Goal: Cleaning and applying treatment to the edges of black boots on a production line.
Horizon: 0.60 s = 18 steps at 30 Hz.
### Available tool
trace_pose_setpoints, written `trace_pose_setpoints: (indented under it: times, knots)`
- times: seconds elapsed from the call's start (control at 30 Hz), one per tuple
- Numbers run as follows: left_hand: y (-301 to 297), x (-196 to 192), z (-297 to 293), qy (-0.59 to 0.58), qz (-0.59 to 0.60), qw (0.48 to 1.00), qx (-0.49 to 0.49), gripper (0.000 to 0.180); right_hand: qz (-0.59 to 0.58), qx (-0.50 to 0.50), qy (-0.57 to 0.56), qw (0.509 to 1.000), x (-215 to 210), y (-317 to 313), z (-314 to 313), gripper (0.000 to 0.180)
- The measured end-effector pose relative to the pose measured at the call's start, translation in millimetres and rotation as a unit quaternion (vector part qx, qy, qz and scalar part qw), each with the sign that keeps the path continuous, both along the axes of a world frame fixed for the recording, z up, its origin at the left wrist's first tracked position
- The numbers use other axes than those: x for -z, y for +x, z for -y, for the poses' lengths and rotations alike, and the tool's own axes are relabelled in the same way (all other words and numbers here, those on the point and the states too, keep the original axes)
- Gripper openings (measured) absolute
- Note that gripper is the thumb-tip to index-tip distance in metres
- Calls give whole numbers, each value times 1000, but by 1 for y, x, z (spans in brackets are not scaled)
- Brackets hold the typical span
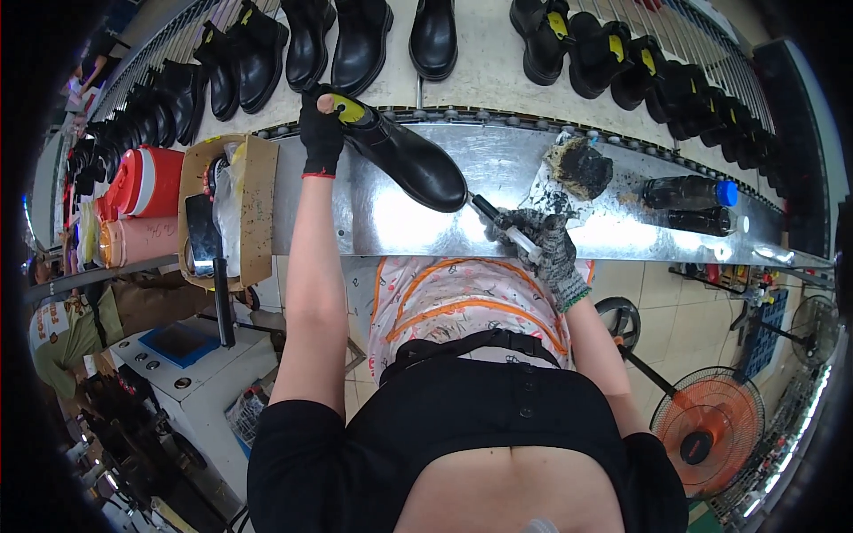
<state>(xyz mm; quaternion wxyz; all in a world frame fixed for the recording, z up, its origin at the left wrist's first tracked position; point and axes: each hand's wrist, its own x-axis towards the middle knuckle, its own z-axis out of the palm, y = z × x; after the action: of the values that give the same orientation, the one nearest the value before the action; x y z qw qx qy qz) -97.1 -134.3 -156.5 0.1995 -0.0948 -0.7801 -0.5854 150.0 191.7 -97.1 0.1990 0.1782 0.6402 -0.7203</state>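
Black ankle boot of glossy leather with a yellow inner lining [404, 155] lies on its side on the shiny steel bench [391, 226], toe pointing right; it looks stiff, fairly light and slick, best gripped at the collar. Left hand in a black fingerless glove [321, 133] is clamped round that collar; right hand in a stained grey knit glove [546, 244] is closed on a white-handled brush [505, 226] at the toe

Black glove, grey knit glove, apron
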Motion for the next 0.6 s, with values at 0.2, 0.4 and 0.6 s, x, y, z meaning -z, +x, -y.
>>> trace_pose_setpoints:
  times: [0.2, 0.4, 0.6]
  knots:
    - [33, -37, 0, -165, -31, 985, -35, 60, -20, 106, -99, 989, -5, 5, -11, 56]
    - [87, -76, -23, -215, 2, 972, -92, 65, -120, 64, 80, 987, -14, -9, -15, 20]
    - [144, -116, -51, -213, 71, 969, -106, 64, -104, 35, 220, 969, -28, -12, -14, 19]
